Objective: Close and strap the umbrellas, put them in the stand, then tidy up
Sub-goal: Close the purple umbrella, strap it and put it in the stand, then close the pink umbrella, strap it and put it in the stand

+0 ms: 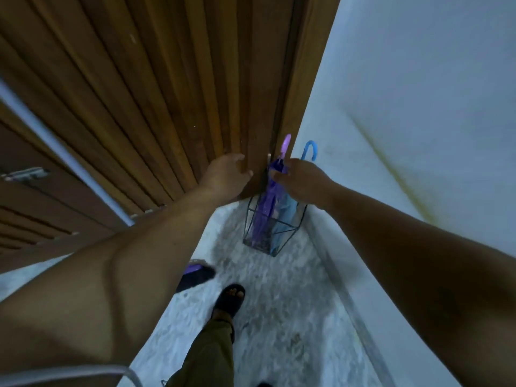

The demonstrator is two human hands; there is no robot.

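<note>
— Since both folded umbrellas stand in the black wire stand (275,219), what is left?
— Tidying. The right hand (303,181) pinches the purple umbrella (266,202) beside the blue umbrella (287,213); the left hand (227,171), fingers loosely apart, rests on the slatted wooden door (167,93) beside the stand.

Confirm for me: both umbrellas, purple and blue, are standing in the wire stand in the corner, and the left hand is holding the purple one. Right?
Not quite. The head view shows the right hand holding the purple umbrella, not the left. The left hand rests on the wooden door. The rest is correct: the purple umbrella and blue umbrella both stand in the wire stand in the corner.
</note>
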